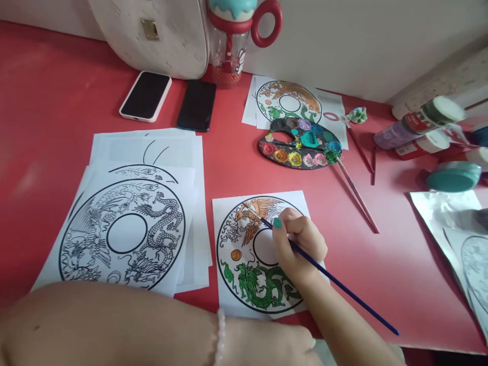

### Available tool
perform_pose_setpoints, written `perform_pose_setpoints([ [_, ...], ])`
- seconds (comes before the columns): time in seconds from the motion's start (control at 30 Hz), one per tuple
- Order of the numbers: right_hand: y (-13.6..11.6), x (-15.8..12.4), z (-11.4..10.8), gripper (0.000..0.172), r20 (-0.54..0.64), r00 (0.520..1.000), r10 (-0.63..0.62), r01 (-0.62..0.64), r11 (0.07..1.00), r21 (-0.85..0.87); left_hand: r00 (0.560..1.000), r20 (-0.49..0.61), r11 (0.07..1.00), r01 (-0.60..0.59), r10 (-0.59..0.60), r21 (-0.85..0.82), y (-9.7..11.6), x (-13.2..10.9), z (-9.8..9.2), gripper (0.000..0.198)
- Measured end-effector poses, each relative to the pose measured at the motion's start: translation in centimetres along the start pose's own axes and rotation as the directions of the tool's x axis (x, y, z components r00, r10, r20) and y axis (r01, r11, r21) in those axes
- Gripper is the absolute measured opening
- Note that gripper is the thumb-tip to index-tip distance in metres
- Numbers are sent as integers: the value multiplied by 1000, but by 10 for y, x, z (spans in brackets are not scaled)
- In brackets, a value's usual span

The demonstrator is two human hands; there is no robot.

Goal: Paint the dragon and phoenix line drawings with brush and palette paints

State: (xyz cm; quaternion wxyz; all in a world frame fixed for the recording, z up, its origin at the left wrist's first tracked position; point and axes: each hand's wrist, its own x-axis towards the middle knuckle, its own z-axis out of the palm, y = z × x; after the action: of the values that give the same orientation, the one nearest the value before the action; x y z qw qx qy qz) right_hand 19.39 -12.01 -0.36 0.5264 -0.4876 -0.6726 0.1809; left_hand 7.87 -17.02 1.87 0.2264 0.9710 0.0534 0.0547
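Observation:
My right hand [299, 244] is closed around a thin blue paintbrush [343, 287]. The brush tip touches the orange-painted phoenix near the top of a round line drawing [244, 290] on white paper. On that sheet the dragon is green and a small ball is orange. My left forearm, with a beaded bracelet [220, 335], crosses the bottom of the view. My left hand [267, 340] lies by the sheet's lower edge, its fingers mostly out of sight. Beyond the drawing sits a dark paint palette [280, 157] with several colours in its wells.
Unpainted printed sheets [129, 234] are stacked at left. Two phones [147, 96], a white bag [168, 46] and a cup with a red handle [229, 56] stand behind. A brush [356, 195] leans off the palette. Paint jars [453, 175] crowd the right.

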Motion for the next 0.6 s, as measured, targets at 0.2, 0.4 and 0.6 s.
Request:
perform_pose_setpoints([
  [0.2,8,7,-2,32,-96,995,19,-24,998,-53,976,-211,984,-18,55,176,-85,-65,-69,26],
  [0.4,9,14,-2,34,-129,989,75,-82,995,-54,942,-240,927,292,-236,235,-148,-90,-66,37],
  [0.6,13,12,-4,34,-81,994,69,-74,995,-60,954,-100,931,297,-281,213,-147,-86,-55,46],
])
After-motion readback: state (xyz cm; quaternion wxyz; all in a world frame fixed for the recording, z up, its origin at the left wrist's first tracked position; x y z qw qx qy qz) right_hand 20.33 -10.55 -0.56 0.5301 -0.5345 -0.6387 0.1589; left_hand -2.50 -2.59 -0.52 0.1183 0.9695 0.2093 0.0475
